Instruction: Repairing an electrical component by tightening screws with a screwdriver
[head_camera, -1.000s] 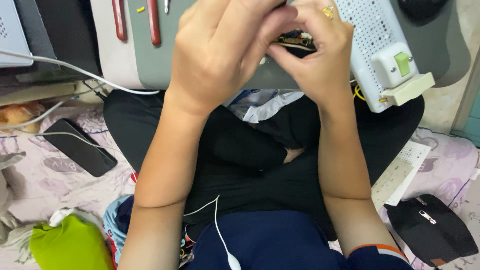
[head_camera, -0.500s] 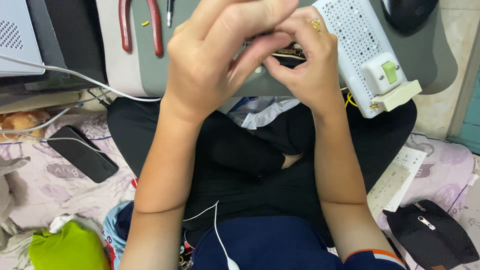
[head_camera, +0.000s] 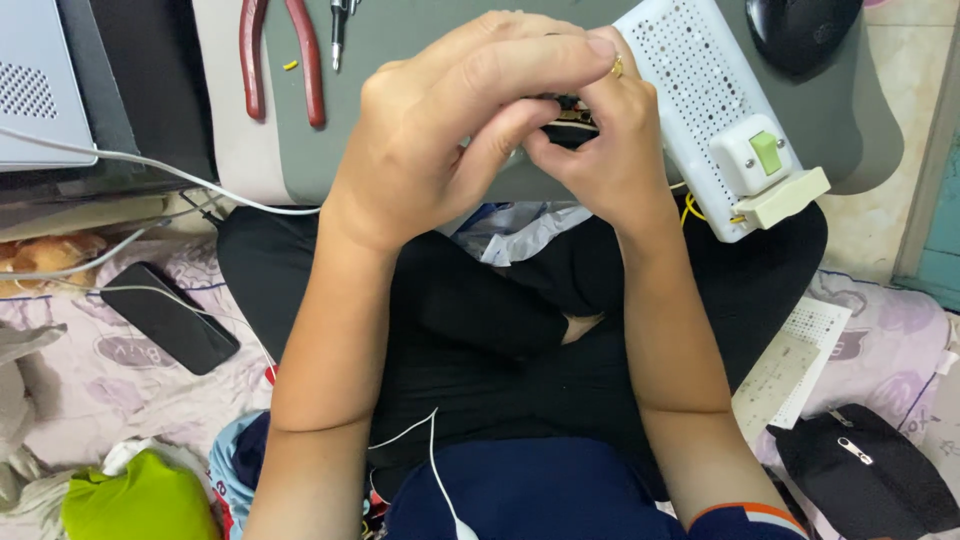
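Both hands are pinching one small dark component (head_camera: 568, 118) between them, just above the near edge of the grey tabletop (head_camera: 420, 60). Left hand (head_camera: 450, 130) is curling over it from the left, thumb and fingers closing on it from that side. Right hand (head_camera: 605, 150) is gripping it from the right, fingertips tucked in against it, gold ring (head_camera: 617, 68) showing on one finger. So both grips are closed on the same part.

The component is mostly hidden by fingers. What's showing: a small black body with a bit of tan or yellowish edge and a reddish speck at the top. Can't tell its exact kind.

Just right of the hands, a white perforated box (head_camera: 690, 110) is lying on the tabletop at an angle, carrying a white switch with a green rocker (head_camera: 762, 155) and a cream block at its near corner, yellow wires (head_camera: 690, 208) trailing under it. Red-handled pliers (head_camera: 280, 60) are lying at the tabletop's far left, a black mouse (head_camera: 800, 30) at far right.

The person is sitting cross-legged in black trousers below the tabletop. A black phone (head_camera: 168, 318) is lying on the patterned bedsheet (head_camera: 90, 370) to the left, with white cables (head_camera: 120, 160) running over there. A black zip pouch (head_camera: 865, 470) is sitting at lower right beside a printed paper sheet (head_camera: 795, 370).
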